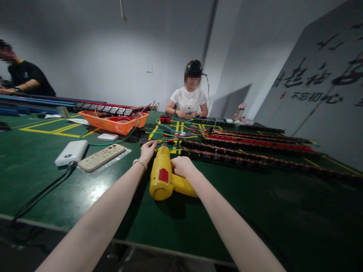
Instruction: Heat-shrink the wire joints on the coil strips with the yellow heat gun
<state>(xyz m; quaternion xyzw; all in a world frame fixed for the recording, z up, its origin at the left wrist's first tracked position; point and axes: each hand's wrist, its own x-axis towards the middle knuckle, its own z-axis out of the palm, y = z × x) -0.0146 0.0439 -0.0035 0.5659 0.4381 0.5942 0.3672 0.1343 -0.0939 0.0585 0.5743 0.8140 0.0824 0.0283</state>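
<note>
A yellow heat gun (161, 177) lies in front of me on the green table, its nozzle pointing away and its handle to the right under my right forearm. My left hand (148, 150) is left of the nozzle, fingers pinched on a thin wire (159, 143) at the end of the wire bundle. Against the right side of the heat gun, beyond its handle, my right hand (183, 166) is closed with curled fingers. What those fingers hold is hidden. Coloured wires (184, 133) spread out just beyond both hands.
Long dark strips (227, 155) with copper-coloured edges stretch to the right. On the left are an orange basket (113, 124), a white power bank (71, 152) with a black cable, and a beige remote control (102, 156). A co-worker (189, 99) sits across the table; another is far left.
</note>
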